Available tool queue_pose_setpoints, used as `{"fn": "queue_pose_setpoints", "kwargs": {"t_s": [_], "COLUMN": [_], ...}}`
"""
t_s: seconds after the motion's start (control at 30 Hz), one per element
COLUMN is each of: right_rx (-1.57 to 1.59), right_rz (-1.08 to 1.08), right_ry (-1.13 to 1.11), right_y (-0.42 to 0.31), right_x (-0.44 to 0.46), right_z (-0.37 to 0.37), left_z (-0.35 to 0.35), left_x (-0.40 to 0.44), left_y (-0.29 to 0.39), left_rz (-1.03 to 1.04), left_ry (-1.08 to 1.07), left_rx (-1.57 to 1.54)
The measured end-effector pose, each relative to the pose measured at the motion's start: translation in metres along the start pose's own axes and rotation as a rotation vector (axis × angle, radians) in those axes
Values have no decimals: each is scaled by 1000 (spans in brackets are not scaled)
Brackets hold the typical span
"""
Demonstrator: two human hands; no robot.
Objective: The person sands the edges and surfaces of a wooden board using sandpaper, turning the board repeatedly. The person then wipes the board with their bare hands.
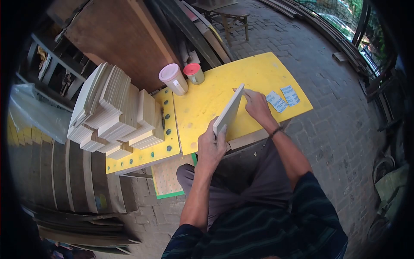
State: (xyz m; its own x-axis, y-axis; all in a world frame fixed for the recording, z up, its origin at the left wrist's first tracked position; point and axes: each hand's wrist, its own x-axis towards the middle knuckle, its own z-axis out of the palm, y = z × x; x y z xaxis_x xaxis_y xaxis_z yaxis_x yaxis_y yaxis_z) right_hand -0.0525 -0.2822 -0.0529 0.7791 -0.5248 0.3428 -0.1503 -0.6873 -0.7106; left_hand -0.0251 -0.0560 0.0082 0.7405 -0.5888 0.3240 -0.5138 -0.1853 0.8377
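My left hand (212,144) grips a thin pale wooden board (229,111) near its lower end, thumb on one face. The board is tilted up on edge over the yellow tabletop. At its upper end is my right hand (258,106), fingers bent in close to the board's edge. Whatever those fingers hold, if anything, is hidden. Just right of that hand, two pieces of sandpaper (276,101) lie with their blue-printed backs up.
Stacks of cut boards (123,114) stand on the left of the yellow table (207,101). A pink-lidded tub (174,82) and a red-lidded tub (195,76) sit at the back edge. Large wooden panels (116,36) lean behind. Paved floor (332,129) lies to the right.
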Motion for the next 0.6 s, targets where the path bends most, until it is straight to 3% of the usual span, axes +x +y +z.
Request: {"fn": "queue_pose_setpoints", "kwargs": {"t_s": [0.03,0.1,0.23,0.3,0.33,0.4,0.43,0.53,0.6], "right_rx": [3,127,85,-80,-81,-527,-522,-347,588], "right_rz": [-7,1,166,-97,-107,-311,-323,-219,69], "right_ry": [-16,190,151,208,200,45,43,70,-179], "right_y": [5,0,10,27,36,45,49,25,-8], "right_x": [-3,-21,-27,-29,-31,-38,-40,-48,-59], "right_z": [7,14,22,32,36,40,42,20,-16], "left_z": [0,-1,-4,-12,-16,-26,-33,-53,-57], "left_x": [-5,-8,-10,-10,-10,-10,-9,-14,-19], "left_y": [-2,-14,-20,-23,-22,-19,-17,-24,-31], "left_rz": [-14,-49,-94,-111,-103,-91,-87,-221,-300], "left_ry": [15,65,248,309,360,453,466,420,426], "left_rx": [-11,-84,-399,-480,-558,-703,-700,-904,-968]}}
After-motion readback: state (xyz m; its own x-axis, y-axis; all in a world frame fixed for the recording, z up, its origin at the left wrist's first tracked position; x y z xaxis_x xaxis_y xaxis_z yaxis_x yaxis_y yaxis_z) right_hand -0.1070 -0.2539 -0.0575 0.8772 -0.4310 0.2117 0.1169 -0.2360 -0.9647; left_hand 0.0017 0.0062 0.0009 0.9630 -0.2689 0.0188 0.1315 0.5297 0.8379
